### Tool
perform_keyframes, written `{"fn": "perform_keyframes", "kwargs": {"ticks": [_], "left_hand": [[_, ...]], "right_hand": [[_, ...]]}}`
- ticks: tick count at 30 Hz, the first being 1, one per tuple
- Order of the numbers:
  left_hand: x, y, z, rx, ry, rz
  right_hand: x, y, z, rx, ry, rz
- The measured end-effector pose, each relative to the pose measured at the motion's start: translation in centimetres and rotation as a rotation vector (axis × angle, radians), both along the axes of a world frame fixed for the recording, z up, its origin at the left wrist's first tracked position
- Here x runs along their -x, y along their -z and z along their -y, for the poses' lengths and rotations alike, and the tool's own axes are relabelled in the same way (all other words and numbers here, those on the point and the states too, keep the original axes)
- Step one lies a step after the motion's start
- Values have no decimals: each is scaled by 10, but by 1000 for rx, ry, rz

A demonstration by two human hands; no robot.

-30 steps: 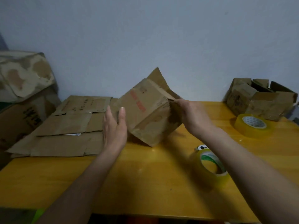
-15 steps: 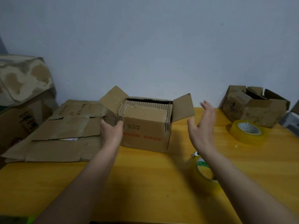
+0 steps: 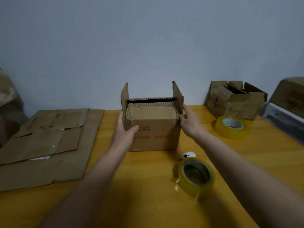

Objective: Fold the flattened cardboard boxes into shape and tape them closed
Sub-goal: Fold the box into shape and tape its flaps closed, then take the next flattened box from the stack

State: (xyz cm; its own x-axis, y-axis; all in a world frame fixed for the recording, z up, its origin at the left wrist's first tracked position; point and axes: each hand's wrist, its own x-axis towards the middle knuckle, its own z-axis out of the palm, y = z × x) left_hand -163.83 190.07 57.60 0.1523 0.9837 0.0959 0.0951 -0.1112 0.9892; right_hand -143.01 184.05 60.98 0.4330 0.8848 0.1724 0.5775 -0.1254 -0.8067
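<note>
Box (image 3: 154,137): red print, unreadable

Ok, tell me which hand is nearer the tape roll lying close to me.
Right. The right hand grips the box corner just above the near tape roll; the left hand holds the far corner.

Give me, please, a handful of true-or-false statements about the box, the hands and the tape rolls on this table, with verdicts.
1. The box stands on the table with both side flaps raised. True.
2. The left hand holds a tape roll. False: it grips the box's left front corner.
3. The right hand touches the box's right side. True.
4. Only one tape roll is visible. False: the near roll and the far roll both lie on the table.
5. Flattened cardboard lies left of the box. True.
</note>
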Motion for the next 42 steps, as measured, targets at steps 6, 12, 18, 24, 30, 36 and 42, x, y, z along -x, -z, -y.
{"fn": "perform_keyframes", "kwargs": {"ticks": [6, 12, 18, 24, 30, 36, 42], "left_hand": [[-86, -12, -29, -43, 206, -148], [-176, -12, -67, -78, 313, -228], [-242, -10, -101, -122, 324, -216], [-274, 0, -120, -116, 309, -217], [-239, 23, -123, -178, 242, -395], [-133, 49, -86, -333, 292, -975], [1, 57, -46, -258, 104, -1247]], "right_hand": [[-93, -14, -5, 196, 66, 258], [-169, -13, -33, 263, 237, 526], [-225, -4, -64, 226, 306, 658], [-252, 4, -89, 190, 346, 593], [-243, 14, -73, 333, 307, 717], [-145, 25, -52, 352, -108, 1180], [-21, 40, -56, 288, -515, 1204]]}}
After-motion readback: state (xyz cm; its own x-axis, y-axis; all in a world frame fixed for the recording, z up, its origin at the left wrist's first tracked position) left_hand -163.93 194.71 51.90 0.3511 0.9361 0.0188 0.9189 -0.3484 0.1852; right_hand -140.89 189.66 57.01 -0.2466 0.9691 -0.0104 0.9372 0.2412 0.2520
